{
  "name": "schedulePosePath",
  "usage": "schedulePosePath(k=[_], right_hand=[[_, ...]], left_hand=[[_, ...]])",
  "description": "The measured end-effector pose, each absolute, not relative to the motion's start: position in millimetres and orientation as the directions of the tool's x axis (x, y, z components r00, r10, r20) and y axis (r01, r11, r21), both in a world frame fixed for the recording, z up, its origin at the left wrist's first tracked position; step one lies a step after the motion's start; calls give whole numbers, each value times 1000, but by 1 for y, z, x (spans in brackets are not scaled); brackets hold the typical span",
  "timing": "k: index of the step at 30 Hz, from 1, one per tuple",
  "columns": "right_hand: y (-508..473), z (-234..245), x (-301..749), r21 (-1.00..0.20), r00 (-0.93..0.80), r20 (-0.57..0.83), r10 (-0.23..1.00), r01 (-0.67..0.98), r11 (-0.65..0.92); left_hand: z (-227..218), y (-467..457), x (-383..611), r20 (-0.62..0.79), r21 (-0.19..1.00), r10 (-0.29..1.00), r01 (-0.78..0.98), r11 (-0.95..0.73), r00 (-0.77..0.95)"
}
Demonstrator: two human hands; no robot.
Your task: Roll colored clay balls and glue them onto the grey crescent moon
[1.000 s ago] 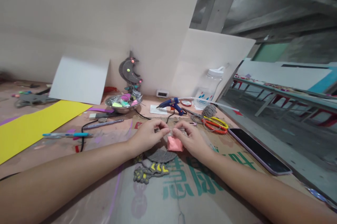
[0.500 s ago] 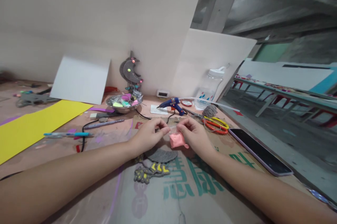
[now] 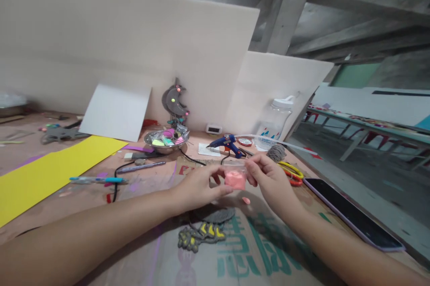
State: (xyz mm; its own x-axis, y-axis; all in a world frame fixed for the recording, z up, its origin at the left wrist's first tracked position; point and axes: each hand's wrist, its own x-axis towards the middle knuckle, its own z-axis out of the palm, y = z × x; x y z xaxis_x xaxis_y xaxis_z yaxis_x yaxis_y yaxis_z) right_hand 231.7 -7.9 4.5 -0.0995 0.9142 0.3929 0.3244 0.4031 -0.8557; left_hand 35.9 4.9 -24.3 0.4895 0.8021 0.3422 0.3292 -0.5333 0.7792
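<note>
Pink bag (image 3: 235, 180) squared up between left hand (image 3: 196, 187) and right hand (image 3: 271, 178), both pinching its edges; pink bit (image 3: 246, 200), touching it moments earlier, now separate below: portion apparently out. Bag held far side of gray piece (image 3: 215, 215).

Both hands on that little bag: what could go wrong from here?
The loose pink bit below the bag of pink material might get squashed.
The phone lies near the edge of the table beside the right forearm; a bump might push it off.
If hot (can't tell), the glue gun beyond the bag could burn the right hand.
</note>
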Motion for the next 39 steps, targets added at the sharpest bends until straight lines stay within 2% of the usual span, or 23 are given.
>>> schedulePosePath(k=[6, 12, 14, 16, 18, 20, 22, 24, 28, 33, 35, 39], right_hand=[[-5, 6, 235, -891, -107, 370, 923, 241, 385], [-13, 16, 229, -883, -233, 371, 899, 212, 419], [-15, 28, 230, -855, -263, 407, 875, 226, 466], [-14, 41, 237, -803, -307, 403, 862, 333, 494], [-11, 50, 248, -703, -421, 291, 859, 516, 490], [-6, 53, 260, -586, -572, 53, 818, 646, 490], [-1, 46, 269, -534, -649, -159, 743, 690, 488], [5, 34, 274, -530, -655, -242, 715, 707, 468], [17, 11, 275, -525, -624, -221, 749, 724, 448], [21, 11, 272, -587, -629, -234, 741, 699, 408], [23, 7, 270, -656, -583, -170, 794, 668, 350], [32, -17, 265, -821, -421, 52, 905, 498, 279]], left_hand=[[10, 0, 26, 294, 733, 768, 381, -563, 568], [13, -1, 28, 221, 722, 826, 482, -496, 518], [18, 6, 22, 261, 702, 837, 501, -506, 481], [25, 19, 11, 333, 668, 856, 542, -510, 396], [32, 37, -7, 352, 663, 893, 598, -450, 282], [36, 56, -28, 326, 710, 932, 609, -354, 161], [38, 72, -49, 309, 684, 947, 672, -284, 86], [39, 84, -68, 302, 655, 953, 723, -219, 15], [40, 97, -102, 179, 572, 980, 820, -29, -90], [38, 107, -132, 53, 446, 995, 893, 57, -89], [35, 110, -137, 52, 413, 994, 908, 71, -101], [28, 111, -141, 73, 316, 985, 940, 128, -158]])
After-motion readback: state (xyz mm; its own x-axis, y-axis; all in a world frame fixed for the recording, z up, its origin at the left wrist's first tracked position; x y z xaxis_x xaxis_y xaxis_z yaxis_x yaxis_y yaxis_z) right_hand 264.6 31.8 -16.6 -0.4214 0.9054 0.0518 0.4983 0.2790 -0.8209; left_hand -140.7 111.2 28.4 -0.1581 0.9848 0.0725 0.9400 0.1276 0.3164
